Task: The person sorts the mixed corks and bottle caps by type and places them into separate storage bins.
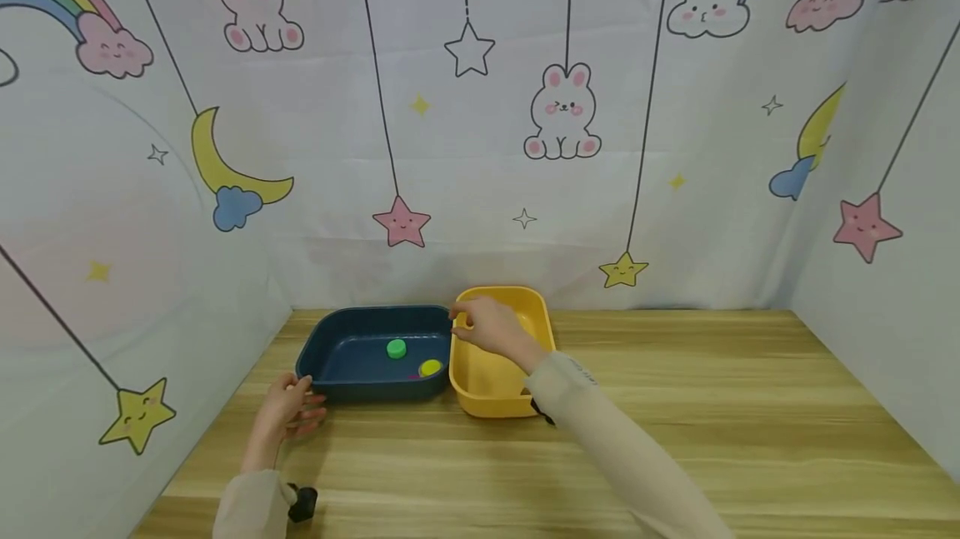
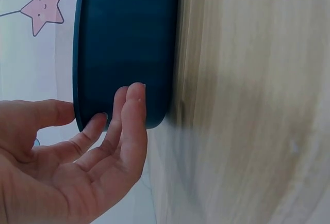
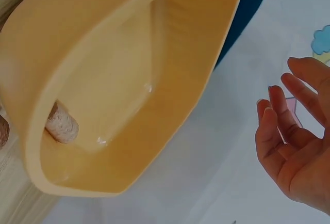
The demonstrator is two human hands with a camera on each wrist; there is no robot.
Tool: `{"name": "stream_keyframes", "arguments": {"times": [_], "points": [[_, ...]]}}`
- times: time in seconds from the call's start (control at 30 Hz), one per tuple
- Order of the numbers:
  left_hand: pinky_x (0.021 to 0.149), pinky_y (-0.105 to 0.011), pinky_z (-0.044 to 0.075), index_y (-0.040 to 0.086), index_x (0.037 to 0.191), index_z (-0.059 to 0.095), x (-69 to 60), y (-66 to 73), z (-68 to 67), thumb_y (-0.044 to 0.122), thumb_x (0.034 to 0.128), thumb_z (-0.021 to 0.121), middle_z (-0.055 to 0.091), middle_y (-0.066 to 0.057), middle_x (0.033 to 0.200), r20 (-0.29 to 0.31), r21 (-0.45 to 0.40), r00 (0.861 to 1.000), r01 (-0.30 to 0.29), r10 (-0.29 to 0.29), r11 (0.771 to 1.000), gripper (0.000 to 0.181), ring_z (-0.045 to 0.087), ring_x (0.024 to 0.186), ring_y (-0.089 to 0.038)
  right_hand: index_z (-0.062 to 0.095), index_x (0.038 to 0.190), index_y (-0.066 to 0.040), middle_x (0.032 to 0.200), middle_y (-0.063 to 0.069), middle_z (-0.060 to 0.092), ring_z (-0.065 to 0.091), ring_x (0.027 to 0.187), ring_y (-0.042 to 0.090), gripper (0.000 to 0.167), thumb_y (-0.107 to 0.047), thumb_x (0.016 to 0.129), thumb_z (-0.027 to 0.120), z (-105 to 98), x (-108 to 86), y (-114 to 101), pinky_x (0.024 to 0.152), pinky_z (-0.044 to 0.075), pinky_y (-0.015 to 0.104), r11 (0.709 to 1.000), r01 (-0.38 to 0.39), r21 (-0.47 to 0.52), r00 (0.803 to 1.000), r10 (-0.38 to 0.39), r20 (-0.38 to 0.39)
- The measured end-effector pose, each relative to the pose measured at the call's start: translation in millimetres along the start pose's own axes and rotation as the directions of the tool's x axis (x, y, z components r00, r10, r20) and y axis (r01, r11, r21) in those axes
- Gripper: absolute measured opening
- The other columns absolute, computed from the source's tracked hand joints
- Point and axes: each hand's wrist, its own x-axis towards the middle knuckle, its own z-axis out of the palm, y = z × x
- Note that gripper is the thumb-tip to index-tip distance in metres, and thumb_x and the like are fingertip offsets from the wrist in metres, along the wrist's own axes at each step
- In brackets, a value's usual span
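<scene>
My left hand (image 1: pixel 285 412) is at the near left corner of the dark blue bin (image 1: pixel 360 390). In the left wrist view its thumb and forefinger pinch the rim of that bin (image 2: pixel 129 38), and the other fingers lie along the outer wall. My right hand (image 1: pixel 491 326) hovers over the yellow bin (image 1: pixel 495 406), near where the two bins meet. Its fingers (image 3: pixel 296 131) are loosely bent with nothing seen between them. Inside the blue bin lie a green round cap-like piece (image 1: pixel 396 348), a yellow round piece (image 1: pixel 430 368) and a bit of purple.
A cork-like cylinder (image 3: pixel 63 125) lies inside the yellow bin. Another brown piece (image 3: pixel 3 131) shows at the edge of the right wrist view, outside it. Both bins stand side by side on a wooden table (image 1: pixel 675 406), close to a printed cloth backdrop (image 1: pixel 495 189).
</scene>
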Motion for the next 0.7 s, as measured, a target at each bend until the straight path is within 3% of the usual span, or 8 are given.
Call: {"name": "stream_keyframes", "arguments": {"times": [0.33,0.7], "points": [[0.057,-0.033,0.053,-0.001,0.091,0.032,-0.9,0.2,-0.6,0.023,0.0964,0.029,0.065,-0.003,0.080,0.003,-0.010,1.000,0.003,-0.003,1.000,0.025,0.065,0.062,-0.012,0.063,0.102,-0.012,0.091,0.004,0.063,0.057,0.080,0.016,0.021,-0.022,0.084,0.062,-23.1,-30.6,9.6,0.064,0.046,0.026,0.996,0.081,0.037,0.996,-0.080,-0.047],[0.058,-0.034,0.054,-0.001,0.091,0.033,-1.7,0.0,-0.1,0.023,0.0963,0.030,0.065,0.000,0.077,0.005,-0.018,1.000,0.001,-0.001,1.000,0.025,0.065,0.062,-0.012,0.064,0.097,-0.019,0.086,0.003,0.060,0.055,0.071,0.013,0.016,-0.026,0.082,0.063,-33.9,-62.4,20.9,0.051,0.040,0.020,0.998,0.055,-0.033,0.995,-0.058,-0.081]]}}
